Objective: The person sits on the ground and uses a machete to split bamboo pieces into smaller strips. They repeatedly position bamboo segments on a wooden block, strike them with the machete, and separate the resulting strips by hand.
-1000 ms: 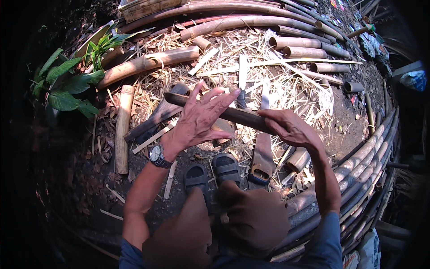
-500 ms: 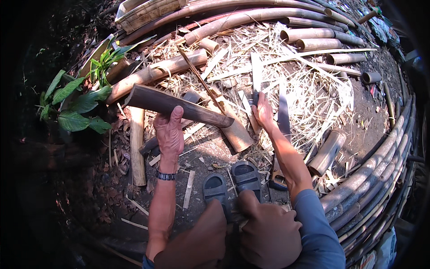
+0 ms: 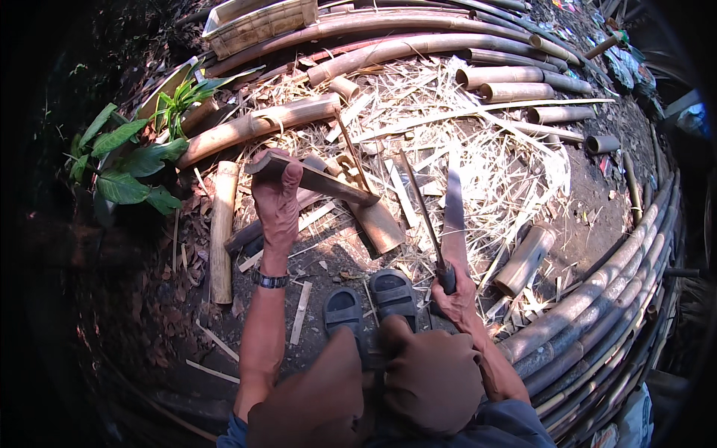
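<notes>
My left hand (image 3: 276, 205) grips a dark split length of bamboo (image 3: 328, 184), its thumb on top near one end. The piece slants to the right, and its far end overlaps a short thick bamboo section (image 3: 379, 226) on the ground; I cannot tell whether they touch. My right hand (image 3: 457, 300) is closed around the dark handle of a long-bladed knife (image 3: 423, 211), whose blade points away from me, edge-on. Beside that blade a handsaw (image 3: 453, 198) lies on the ground, its handle mostly hidden behind my right hand.
Pale shavings (image 3: 500, 160) cover the ground ahead. Bamboo logs (image 3: 261, 125) and cut tubes (image 3: 526, 257) lie around. Long poles (image 3: 582, 317) are stacked at right. A green plant (image 3: 123, 183) stands at left, a plastic crate (image 3: 261, 26) far back. My sandals (image 3: 392, 291) are below.
My right hand has picked up the knife from the shavings and drawn it back toward me. My left hand has turned the bamboo piece, so it looks shorter and its end faces me more.
</notes>
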`<action>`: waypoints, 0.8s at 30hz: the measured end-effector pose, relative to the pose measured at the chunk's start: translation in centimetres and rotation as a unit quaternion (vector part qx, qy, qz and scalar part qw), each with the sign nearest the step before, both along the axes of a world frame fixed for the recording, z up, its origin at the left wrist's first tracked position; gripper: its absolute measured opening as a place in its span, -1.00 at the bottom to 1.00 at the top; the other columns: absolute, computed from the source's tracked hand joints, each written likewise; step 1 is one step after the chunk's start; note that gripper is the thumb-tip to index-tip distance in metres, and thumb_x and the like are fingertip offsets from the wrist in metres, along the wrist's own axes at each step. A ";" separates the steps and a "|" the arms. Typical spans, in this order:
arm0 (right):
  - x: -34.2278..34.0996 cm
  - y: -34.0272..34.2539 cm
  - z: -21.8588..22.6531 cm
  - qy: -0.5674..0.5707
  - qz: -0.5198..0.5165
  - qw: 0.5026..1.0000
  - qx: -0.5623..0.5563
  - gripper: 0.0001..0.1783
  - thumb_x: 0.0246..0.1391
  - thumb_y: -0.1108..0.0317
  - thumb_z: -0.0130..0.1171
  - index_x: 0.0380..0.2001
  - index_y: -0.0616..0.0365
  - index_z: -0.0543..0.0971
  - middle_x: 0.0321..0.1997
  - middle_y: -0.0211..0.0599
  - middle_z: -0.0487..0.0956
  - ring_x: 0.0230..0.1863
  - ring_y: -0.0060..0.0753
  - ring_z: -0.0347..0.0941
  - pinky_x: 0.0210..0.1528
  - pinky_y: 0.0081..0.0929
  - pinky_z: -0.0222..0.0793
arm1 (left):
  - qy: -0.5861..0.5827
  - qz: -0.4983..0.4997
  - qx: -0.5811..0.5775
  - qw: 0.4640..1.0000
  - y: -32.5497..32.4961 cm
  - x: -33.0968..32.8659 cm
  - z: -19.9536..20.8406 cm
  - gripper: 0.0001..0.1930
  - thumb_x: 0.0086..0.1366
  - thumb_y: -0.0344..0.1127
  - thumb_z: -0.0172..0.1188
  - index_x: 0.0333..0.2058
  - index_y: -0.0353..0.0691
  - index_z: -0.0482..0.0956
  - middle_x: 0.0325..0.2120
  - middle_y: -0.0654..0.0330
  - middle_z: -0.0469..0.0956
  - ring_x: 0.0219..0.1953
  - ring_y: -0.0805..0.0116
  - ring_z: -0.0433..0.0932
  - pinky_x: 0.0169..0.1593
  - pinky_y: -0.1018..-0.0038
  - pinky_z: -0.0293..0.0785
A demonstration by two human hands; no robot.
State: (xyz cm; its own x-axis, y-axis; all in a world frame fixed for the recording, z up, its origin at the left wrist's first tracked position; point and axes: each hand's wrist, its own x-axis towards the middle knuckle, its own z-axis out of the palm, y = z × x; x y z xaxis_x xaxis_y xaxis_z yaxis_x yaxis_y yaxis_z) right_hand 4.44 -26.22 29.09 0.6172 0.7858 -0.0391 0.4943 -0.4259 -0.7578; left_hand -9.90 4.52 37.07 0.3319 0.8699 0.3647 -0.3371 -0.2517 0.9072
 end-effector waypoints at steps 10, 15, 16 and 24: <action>-1.8 3.3 -6.1 0.080 -0.020 0.994 -0.073 -0.58 0.20 0.05 0.11 -0.13 0.22 0.43 -0.43 0.16 0.56 -0.31 0.22 0.55 -0.25 -0.11 0.45 | 0.065 -0.052 0.027 0.996 -2.7 1.8 -1.3 -0.46 0.16 0.01 0.35 -0.11 -0.24 0.33 -0.30 0.31 0.36 -0.27 0.54 0.41 -0.12 0.59 0.35; -1.0 4.0 -6.4 0.210 -0.029 0.966 -0.148 -0.54 0.23 0.01 0.05 -0.33 0.29 0.46 -0.48 0.23 0.54 -0.39 0.32 0.50 -0.34 -0.01 0.36 | 0.009 0.023 0.007 1.000 -0.6 0.0 -1.9 -0.55 0.20 -0.09 0.34 -0.10 -0.22 0.39 -0.36 0.34 0.43 -0.28 0.52 0.48 -0.12 0.53 0.44; -0.5 4.0 -6.0 0.175 -0.047 0.974 -0.138 -0.55 0.22 0.01 0.05 -0.31 0.27 0.46 -0.48 0.22 0.54 -0.40 0.31 0.51 -0.35 -0.02 0.36 | -0.038 0.067 -0.012 0.997 0.4 -1.0 -1.7 -0.54 0.19 -0.09 0.34 -0.08 -0.24 0.41 -0.34 0.34 0.44 -0.28 0.52 0.48 -0.14 0.53 0.46; 5.1 -1.2 -8.5 -0.059 -0.136 0.981 -0.128 -0.67 0.20 0.12 0.11 -0.09 0.10 0.47 -0.38 0.10 0.57 -0.34 0.16 0.55 -0.33 -0.09 0.40 | 0.438 -0.205 0.138 0.864 1.2 -2.3 -1.5 -0.33 0.12 0.12 0.34 -0.08 -0.39 0.39 -0.38 0.05 0.50 -0.32 0.24 0.52 -0.23 0.36 0.41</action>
State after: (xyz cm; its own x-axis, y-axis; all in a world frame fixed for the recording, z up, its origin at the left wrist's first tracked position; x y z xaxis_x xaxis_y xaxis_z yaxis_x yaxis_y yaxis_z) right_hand 9.55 -27.38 20.63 0.8152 0.5646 -0.1292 0.4139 -0.7238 -0.5521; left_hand -12.22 5.70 35.59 0.8453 0.5342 -0.0079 0.3368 -0.5215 0.7840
